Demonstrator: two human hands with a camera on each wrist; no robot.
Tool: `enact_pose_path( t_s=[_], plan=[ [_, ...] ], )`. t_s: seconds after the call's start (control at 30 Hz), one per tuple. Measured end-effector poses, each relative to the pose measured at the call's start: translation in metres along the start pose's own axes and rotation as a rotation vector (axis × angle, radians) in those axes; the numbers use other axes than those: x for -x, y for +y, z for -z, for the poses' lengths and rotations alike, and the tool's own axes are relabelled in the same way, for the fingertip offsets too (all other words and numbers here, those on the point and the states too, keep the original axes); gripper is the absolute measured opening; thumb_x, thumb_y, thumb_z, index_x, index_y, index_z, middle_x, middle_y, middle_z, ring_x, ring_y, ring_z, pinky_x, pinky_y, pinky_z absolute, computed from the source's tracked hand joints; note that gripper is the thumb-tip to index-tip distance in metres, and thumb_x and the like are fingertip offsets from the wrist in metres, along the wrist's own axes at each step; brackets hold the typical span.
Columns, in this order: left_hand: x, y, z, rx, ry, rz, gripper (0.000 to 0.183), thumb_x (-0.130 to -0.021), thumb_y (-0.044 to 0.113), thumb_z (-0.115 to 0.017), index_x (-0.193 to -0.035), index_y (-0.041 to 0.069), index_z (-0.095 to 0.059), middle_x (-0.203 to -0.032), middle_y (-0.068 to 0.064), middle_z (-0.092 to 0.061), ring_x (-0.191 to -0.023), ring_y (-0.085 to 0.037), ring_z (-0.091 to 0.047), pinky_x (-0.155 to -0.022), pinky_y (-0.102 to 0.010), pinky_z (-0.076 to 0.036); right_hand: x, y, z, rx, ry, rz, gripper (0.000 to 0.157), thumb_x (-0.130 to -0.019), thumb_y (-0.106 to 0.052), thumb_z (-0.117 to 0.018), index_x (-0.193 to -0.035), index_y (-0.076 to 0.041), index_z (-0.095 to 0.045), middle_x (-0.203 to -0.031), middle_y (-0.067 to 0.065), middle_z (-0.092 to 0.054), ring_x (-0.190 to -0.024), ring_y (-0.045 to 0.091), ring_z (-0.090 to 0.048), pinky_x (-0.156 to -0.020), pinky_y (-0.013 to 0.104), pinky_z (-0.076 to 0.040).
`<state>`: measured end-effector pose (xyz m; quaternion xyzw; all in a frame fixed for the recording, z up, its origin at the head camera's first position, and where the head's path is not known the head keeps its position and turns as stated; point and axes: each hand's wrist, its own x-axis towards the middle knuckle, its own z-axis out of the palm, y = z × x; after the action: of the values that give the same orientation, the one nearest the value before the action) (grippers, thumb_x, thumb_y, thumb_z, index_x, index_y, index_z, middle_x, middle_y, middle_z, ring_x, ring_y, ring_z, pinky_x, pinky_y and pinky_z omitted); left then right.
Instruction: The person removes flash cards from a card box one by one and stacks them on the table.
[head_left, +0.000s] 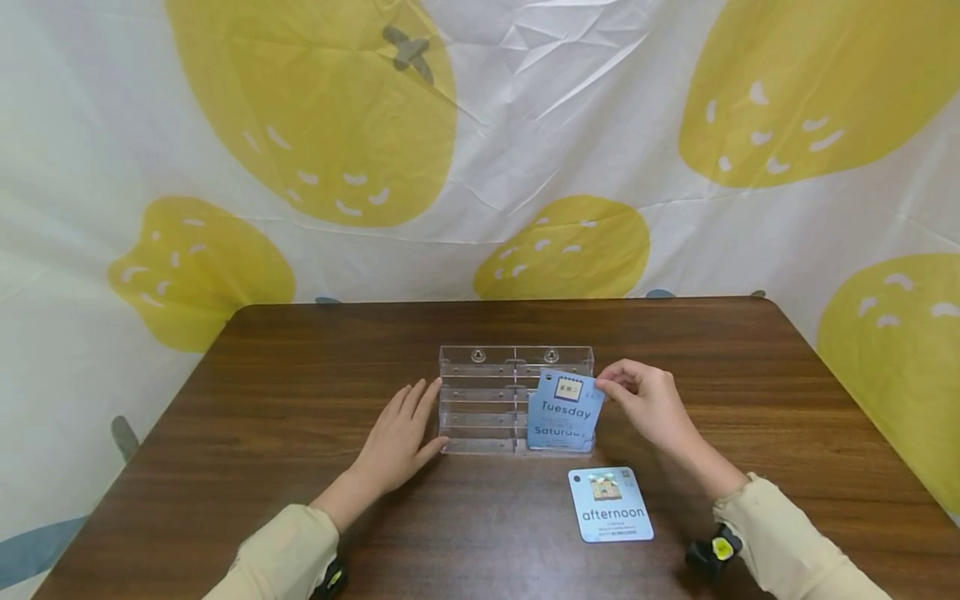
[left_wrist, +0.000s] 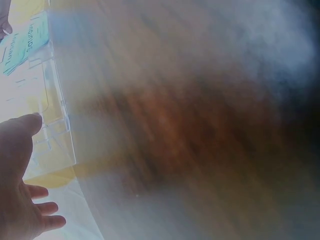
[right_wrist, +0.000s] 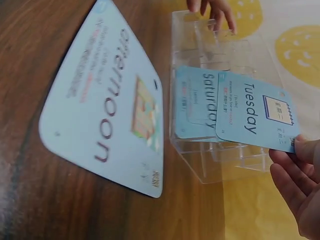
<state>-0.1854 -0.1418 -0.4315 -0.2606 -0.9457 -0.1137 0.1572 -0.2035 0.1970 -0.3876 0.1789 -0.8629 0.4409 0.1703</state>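
A clear plastic tiered card holder (head_left: 480,421) with two columns of slots stands on the table. My right hand (head_left: 651,400) pinches the upper right corner of a light blue "Tuesday" card (right_wrist: 257,107) between thumb and fingers. That card tilts over the right column and overlaps the "Saturday" card (right_wrist: 192,107), which sits in a lower slot there. At the holder's left side rests my left hand (head_left: 397,437), fingers straight, thumb and index fingertip right at its edge. In the left wrist view its thumb (left_wrist: 32,122) overlaps the clear plastic.
An "afternoon" card (head_left: 611,504) lies face up on the brown wooden table (head_left: 300,417), in front of the holder's right side and near my right forearm. Behind the table hangs a white cloth (head_left: 570,125) with yellow fruit prints.
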Motion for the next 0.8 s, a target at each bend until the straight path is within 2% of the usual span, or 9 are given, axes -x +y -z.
enact_pose_path(
  t_s=[0.13, 0.4, 0.67, 0.8],
  plan=[
    [0.0, 0.0, 0.0, 0.005, 0.001, 0.001, 0.077, -0.083, 0.036, -0.064, -0.141, 0.002, -0.026, -0.132, -0.026, -0.04, -0.12, -0.042, -0.039, -0.101, -0.048, -0.032, -0.003, -0.002, 0.003, -0.06, 0.002, -0.043, 0.005, -0.083, -0.001, -0.063, -0.08, 0.002, -0.064, -0.068, 0.01, -0.066, -0.055, 0.005, -0.058, -0.051, 0.028, -0.052],
    [0.0, 0.0, 0.001, 0.003, -0.006, 0.004, 0.077, -0.083, 0.036, -0.064, -0.141, 0.002, -0.026, -0.132, -0.026, -0.04, -0.12, -0.042, -0.039, -0.1, -0.049, -0.033, -0.007, -0.009, 0.01, -0.146, -0.005, -0.078, 0.006, -0.083, 0.001, -0.062, -0.081, 0.006, -0.064, -0.07, 0.017, -0.066, -0.056, 0.018, -0.063, -0.052, 0.031, -0.053],
    [0.0, 0.001, 0.002, 0.016, -0.005, 0.007, 0.077, -0.082, 0.035, -0.065, -0.141, 0.001, -0.027, -0.132, -0.026, -0.04, -0.119, -0.042, -0.039, -0.1, -0.05, -0.032, -0.01, -0.016, 0.019, -0.216, -0.017, -0.094, 0.009, -0.084, 0.001, -0.061, -0.083, 0.01, -0.062, -0.071, 0.019, -0.065, -0.058, 0.016, -0.063, -0.052, 0.028, -0.053],
    [-0.001, 0.001, 0.001, 0.01, 0.0, 0.003, 0.077, -0.082, 0.035, -0.065, -0.141, 0.001, -0.028, -0.132, -0.026, -0.04, -0.119, -0.042, -0.039, -0.1, -0.05, -0.033, -0.01, -0.017, 0.023, -0.24, -0.027, -0.11, 0.011, -0.084, 0.001, -0.061, -0.083, 0.011, -0.061, -0.07, 0.016, -0.066, -0.057, 0.012, -0.062, -0.053, 0.027, -0.053]
  ],
)
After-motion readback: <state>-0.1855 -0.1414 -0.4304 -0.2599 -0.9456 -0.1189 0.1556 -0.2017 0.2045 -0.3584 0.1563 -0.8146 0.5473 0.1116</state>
